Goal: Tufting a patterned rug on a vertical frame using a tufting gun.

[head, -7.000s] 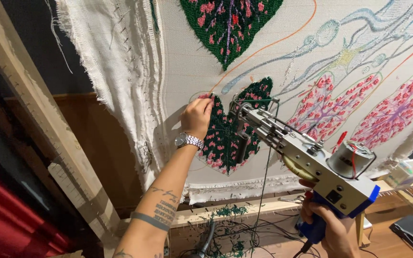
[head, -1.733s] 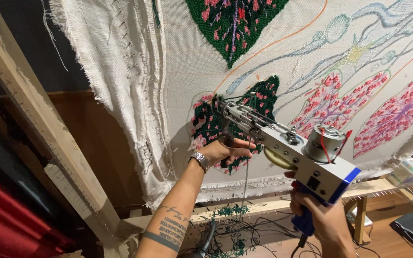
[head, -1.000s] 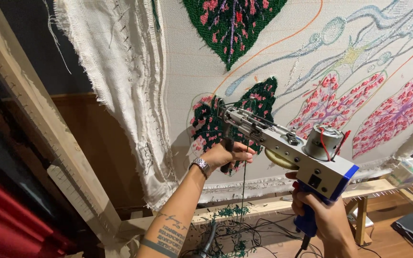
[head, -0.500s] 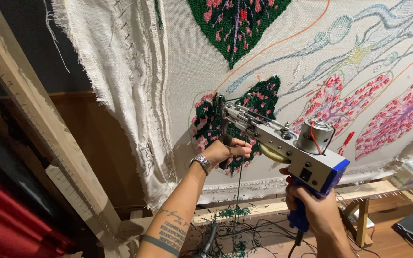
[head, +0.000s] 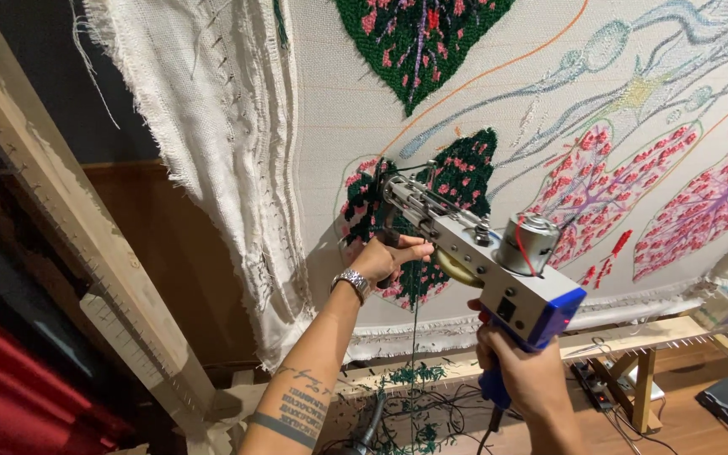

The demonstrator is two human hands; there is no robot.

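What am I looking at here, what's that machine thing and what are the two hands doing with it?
This is one view from a camera worn on the person's head, looking down past their own arms. In front of them hangs a large off-white woven cloth stretched on a slanted wooden frame. Drawn outlines on it are partly filled with yarn: dark green leaf shapes with pink flecks and pale leaves with red patches.

The machine is a handheld grey metal tufting gun with a blue base, its tip against the cloth at the green leaf. The right hand grips its blue handle from below. The left hand, a silver watch on its wrist, holds the front grip. A green strand of yarn hangs down beneath it.
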